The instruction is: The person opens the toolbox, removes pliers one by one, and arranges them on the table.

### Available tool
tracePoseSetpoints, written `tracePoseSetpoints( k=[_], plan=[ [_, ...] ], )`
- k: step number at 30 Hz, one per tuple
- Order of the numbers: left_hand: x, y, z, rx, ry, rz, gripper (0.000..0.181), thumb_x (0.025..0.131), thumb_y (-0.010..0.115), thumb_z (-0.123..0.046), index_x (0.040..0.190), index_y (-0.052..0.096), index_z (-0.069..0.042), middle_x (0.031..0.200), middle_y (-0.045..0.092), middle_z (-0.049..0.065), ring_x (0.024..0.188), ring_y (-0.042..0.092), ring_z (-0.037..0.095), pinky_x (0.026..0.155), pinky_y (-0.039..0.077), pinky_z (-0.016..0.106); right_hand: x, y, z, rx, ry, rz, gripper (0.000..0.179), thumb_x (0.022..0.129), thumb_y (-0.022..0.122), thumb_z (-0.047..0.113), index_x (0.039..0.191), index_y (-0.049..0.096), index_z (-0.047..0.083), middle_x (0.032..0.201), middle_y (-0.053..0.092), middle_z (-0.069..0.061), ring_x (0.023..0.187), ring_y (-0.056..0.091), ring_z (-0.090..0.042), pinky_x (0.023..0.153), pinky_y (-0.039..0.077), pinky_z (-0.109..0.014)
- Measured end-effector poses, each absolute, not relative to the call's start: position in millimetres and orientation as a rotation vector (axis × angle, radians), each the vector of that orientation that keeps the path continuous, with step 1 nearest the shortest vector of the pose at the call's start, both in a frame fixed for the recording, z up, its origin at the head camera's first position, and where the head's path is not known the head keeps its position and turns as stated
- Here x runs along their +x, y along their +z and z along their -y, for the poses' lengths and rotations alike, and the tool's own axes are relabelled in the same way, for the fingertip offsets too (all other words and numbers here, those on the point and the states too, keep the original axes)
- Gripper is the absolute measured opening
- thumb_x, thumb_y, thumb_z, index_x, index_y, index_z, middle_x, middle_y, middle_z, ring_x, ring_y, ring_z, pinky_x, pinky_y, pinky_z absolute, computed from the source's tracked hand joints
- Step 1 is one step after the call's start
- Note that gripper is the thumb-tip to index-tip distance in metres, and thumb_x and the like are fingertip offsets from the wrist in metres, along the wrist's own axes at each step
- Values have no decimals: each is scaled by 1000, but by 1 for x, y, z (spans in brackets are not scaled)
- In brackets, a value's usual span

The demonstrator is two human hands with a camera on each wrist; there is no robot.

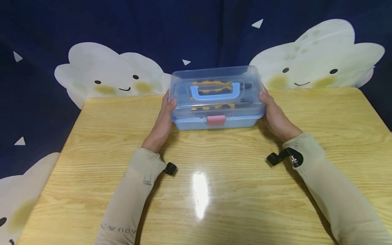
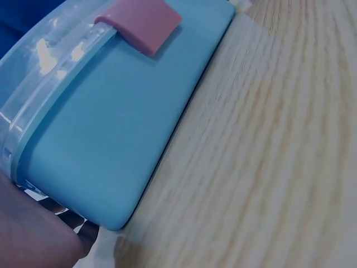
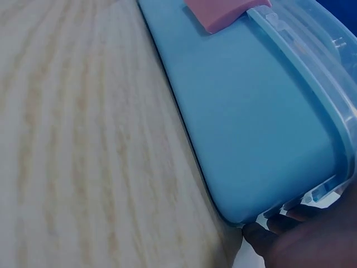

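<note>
A light-blue plastic toolbox [image 1: 190, 124] with a clear lid stands near the far edge of the table, its pink latch [image 1: 216, 120] facing me. On the lid the blue carry handle [image 1: 215, 97] lies flat. Through the lid several yellow-and-black tools [image 1: 211, 107] show, their kind unclear. My left hand [image 1: 163, 117] grips the box's left end, thumb at the lid's edge. At the opposite end my right hand [image 1: 275, 115] holds it likewise. In both wrist views the box's bottom edge [image 2: 167, 146] lies at the tabletop, and fingers [image 3: 262, 237] touch its end wall.
The box rests on a pale wood-grain table [image 1: 220, 190] with a bright light reflection near its middle. Behind the table hangs a dark-blue curtain [image 1: 137, 23] printed with clouds and small triangles. Black wrist cameras [image 1: 170, 168] jut from both sleeves.
</note>
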State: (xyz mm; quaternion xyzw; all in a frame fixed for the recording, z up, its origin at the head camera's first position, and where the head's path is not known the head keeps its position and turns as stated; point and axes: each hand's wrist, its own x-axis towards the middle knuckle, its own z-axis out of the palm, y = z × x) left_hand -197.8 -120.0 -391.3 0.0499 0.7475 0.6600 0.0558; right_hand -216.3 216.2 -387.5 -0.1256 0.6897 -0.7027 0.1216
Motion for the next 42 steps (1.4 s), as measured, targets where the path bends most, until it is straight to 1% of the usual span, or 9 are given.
tracePoseSetpoints(
  k=[4, 13, 16, 21, 25, 29, 37, 40, 42],
  plan=[
    [-199, -397, 122, 144, 1992, -2264, 70, 104, 29, -56, 166, 3, -36, 173, 14, 1, 159, 15, 19, 133, 8, 52, -217, -391, -214, -381, -2057, -2020, 64, 108, 28, 55, 165, 1, 43, 176, -6, 10, 160, -7, -13, 132, -18, -47],
    [-201, -410, 122, 138, 1965, -2238, 69, 105, 26, -59, 166, 0, -38, 174, 11, -1, 160, 12, 18, 134, 7, 53, -215, -402, -216, -353, -2023, -2085, 64, 108, 26, 52, 166, 0, 42, 176, -6, 8, 161, -9, -14, 131, -19, -48],
    [-202, -410, 121, 145, 1953, -2245, 68, 106, 26, -60, 165, 0, -40, 174, 12, -1, 160, 12, 19, 134, 7, 54, -216, -403, -217, -351, -2020, -2090, 65, 108, 26, 53, 166, -1, 41, 176, -8, 7, 161, -11, -15, 130, -20, -49],
    [-203, -408, 122, 158, 1951, -2243, 66, 106, 25, -57, 165, 1, -40, 173, 14, 1, 160, 14, 20, 134, 8, 54, -214, -404, -217, -368, -2032, -2080, 65, 108, 26, 54, 166, -1, 42, 176, -5, 6, 161, -7, -16, 131, -17, -52],
    [-204, -407, 123, 168, 1954, -2233, 66, 107, 25, -54, 166, 1, -38, 173, 14, 1, 159, 14, 20, 134, 7, 53, -214, -406, -216, -396, -2069, -2062, 65, 108, 28, 53, 166, 2, 42, 176, -3, 7, 160, -4, -14, 132, -15, -52],
    [-206, -408, 125, 176, 1968, -2229, 66, 106, 26, -53, 166, 2, -37, 173, 14, 2, 158, 14, 21, 134, 6, 52, -216, -406, -216, -415, -2081, -2065, 66, 108, 30, 53, 166, 2, 41, 176, -5, 9, 161, -7, -12, 131, -17, -51],
    [-202, -410, 126, 183, 1972, -2231, 68, 105, 26, -54, 166, 2, -38, 172, 16, 3, 158, 15, 21, 133, 7, 53, -215, -405, -217, -394, -2039, -2095, 68, 107, 30, 56, 166, 1, 40, 176, -7, 8, 162, -9, -14, 131, -17, -51],
    [-199, -408, 126, 192, 1975, -2231, 68, 104, 27, -54, 165, 2, -37, 170, 19, 5, 156, 19, 23, 133, 9, 54, -211, -403, -217, -391, -2050, -2082, 68, 107, 31, 57, 166, 2, 42, 176, -5, 9, 161, -6, -14, 131, -17, -51],
    [-196, -406, 127, 190, 1962, -2240, 67, 104, 26, -54, 165, 2, -38, 170, 19, 4, 156, 18, 22, 133, 9, 54, -209, -401, -216, -398, -2063, -2065, 67, 106, 32, 57, 165, 3, 43, 176, -3, 10, 161, -3, -14, 132, -15, -51]
  ],
)
